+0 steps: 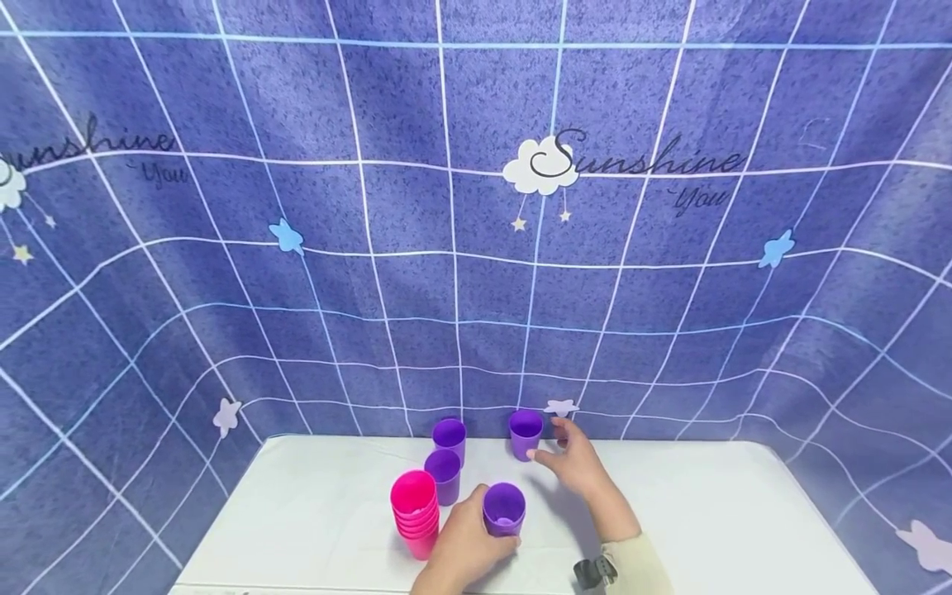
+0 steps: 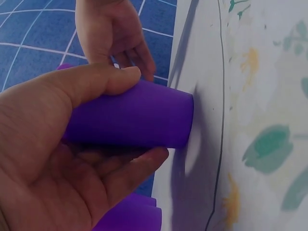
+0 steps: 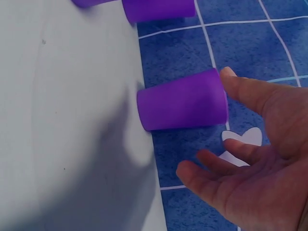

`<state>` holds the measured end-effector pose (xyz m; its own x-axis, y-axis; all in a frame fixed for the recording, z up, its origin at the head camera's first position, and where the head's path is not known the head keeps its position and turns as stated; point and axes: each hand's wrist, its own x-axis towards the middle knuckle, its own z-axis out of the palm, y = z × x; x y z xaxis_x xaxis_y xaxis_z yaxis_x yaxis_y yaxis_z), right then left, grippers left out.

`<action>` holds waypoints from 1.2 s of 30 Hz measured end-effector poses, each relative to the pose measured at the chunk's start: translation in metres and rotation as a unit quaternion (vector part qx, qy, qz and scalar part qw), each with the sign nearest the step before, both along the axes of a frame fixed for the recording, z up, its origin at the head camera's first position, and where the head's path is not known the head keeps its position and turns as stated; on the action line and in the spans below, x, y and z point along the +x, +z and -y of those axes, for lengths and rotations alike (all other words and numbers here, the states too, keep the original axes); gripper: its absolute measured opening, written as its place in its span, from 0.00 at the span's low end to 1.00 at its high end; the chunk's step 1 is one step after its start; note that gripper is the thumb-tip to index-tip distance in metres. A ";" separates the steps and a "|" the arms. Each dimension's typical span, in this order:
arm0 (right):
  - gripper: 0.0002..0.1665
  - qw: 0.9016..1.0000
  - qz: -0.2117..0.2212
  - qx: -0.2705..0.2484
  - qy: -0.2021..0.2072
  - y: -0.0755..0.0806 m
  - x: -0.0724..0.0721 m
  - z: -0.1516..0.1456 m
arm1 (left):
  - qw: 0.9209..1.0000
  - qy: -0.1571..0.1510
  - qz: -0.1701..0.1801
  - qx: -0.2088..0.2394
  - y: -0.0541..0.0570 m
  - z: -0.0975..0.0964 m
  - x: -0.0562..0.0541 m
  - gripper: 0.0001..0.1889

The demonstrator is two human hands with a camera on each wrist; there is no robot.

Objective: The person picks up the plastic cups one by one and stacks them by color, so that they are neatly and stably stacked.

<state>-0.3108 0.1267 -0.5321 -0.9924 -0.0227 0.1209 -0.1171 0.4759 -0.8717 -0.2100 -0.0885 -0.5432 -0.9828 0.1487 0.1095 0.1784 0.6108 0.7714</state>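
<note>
My left hand (image 1: 470,541) grips a purple cup (image 1: 505,506), its mouth facing up. In the left wrist view the thumb lies along one side of that cup (image 2: 137,113) and the fingers pass under the other; whether its base touches the table cannot be told. My right hand (image 1: 576,463) is beside another purple cup (image 1: 525,435) at the table's back edge. Its fingers are spread apart, and the thumb tip is close to that cup's rim in the right wrist view (image 3: 255,154). Left of the held cup stands a stack of several pink cups (image 1: 415,512).
Two more purple cups, a rear one (image 1: 449,438) and a front one (image 1: 444,479), stand close together behind the pink stack. The white table (image 1: 714,512) meets a blue gridded curtain (image 1: 476,207) at the back.
</note>
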 end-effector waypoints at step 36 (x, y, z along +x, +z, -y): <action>0.36 0.999 -0.023 -0.032 -0.022 -0.013 -0.021 0.027 | 1.000 0.015 -0.010 -0.021 -0.001 -0.007 -0.004 0.23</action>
<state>-0.3316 0.0996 -0.5455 -0.9857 0.0309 0.1655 -0.1369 0.4254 -0.8946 -0.2137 -0.0815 -0.5444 -0.9845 0.1236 0.1244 0.1750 0.6483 0.7410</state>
